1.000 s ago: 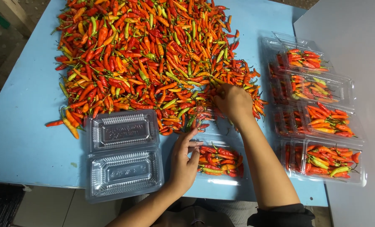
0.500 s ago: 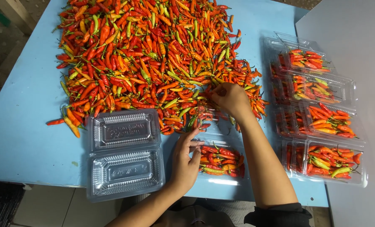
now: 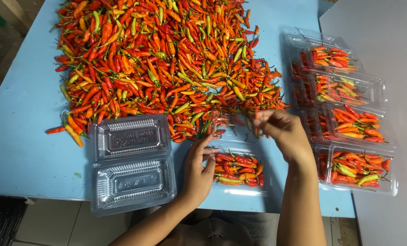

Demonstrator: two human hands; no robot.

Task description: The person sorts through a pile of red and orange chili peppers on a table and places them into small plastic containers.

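Note:
A big heap of red, orange and green chili peppers (image 3: 158, 59) covers the far half of a light blue table (image 3: 21, 136). An open clear plastic clamshell box (image 3: 240, 169), partly filled with chilies, lies near the front edge. My left hand (image 3: 199, 168) rests flat against its left side, holding it still. My right hand (image 3: 278, 130) hovers just above and behind the box, fingers pinched on a few chilies.
An empty open clamshell box (image 3: 131, 161) lies left of my left hand. Several filled clamshell boxes (image 3: 349, 123) stand in a column along the table's right side. A grey surface (image 3: 395, 45) borders the right edge; floor shows at left.
My right hand has drawn back from the edge of the chili heap toward the box, now holding chilies. My left hand has stayed at the box.

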